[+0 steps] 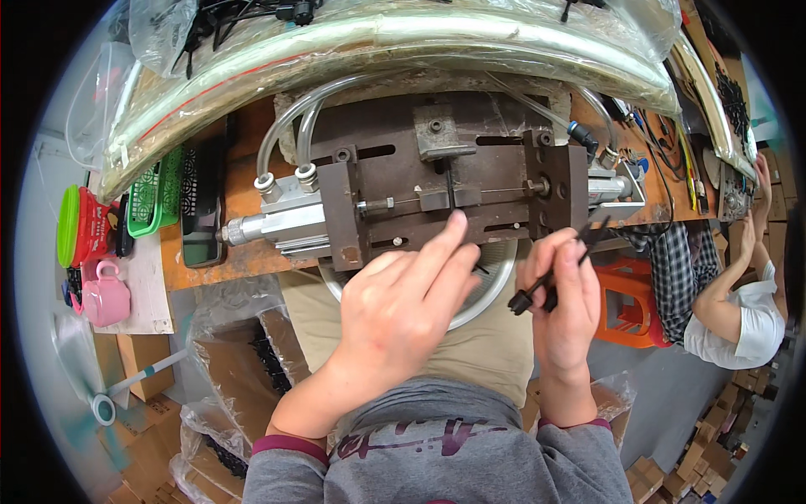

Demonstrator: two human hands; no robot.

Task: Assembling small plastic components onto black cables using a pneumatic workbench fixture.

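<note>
In front of me, a dark metal fixture [495, 160] holds a thin black rod [450, 181] upright between two small grey jaws [435, 200]. My left hand [403, 294] reaches up to it, fingers stretched and slightly blurred. Its index fingertip is at the rod's lower end; whether they touch I cannot tell. Beside the fixture's right front corner, my right hand [567, 307] is closed around a few slim black plastic pieces [522, 301] with thicker ends. Their thin ends stick up past the fingers. What lies under my left palm is hidden.
Air cylinders [290, 227] with clear hoses flank the fixture. A white round basin [495, 290] sits below its front edge. Plastic-wrapped tubing [395, 38] arches behind. At left are a green basket [155, 197] and pink cup [107, 294]. A co-worker [739, 319] sits right, by an orange stool [630, 307].
</note>
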